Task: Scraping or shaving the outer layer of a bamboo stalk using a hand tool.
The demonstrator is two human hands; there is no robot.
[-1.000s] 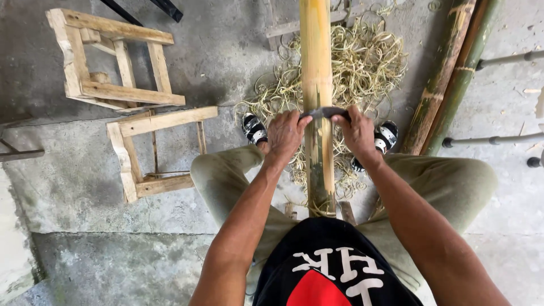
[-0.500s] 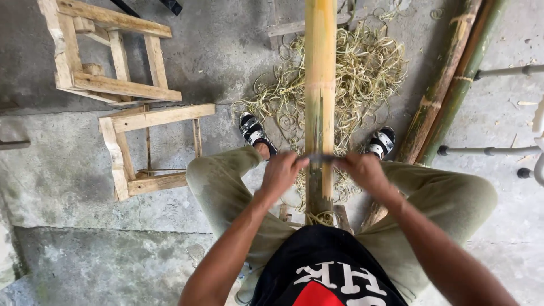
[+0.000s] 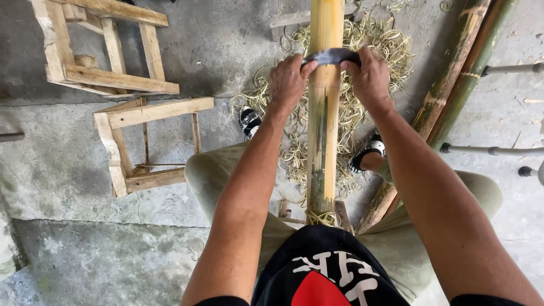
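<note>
Your left hand [image 3: 289, 79] and right hand [image 3: 369, 76] clamp the curved blade [image 3: 331, 56] crosswise atop the bamboo pole [image 3: 323, 113], so it bites evenly.

The grey concrete floor [image 3: 215, 51] is rough and stained, with a crack running across its near left part. At far left two bare wooden frames [image 3: 122, 85] lie tipped on it, one just beyond the other. A heap of pale curled shavings [image 3: 368, 51] spreads over the far middle. At right two long bamboo poles [image 3: 459, 79] lie side by side, apparently touching, beside thin metal legs [image 3: 487, 150].
</note>
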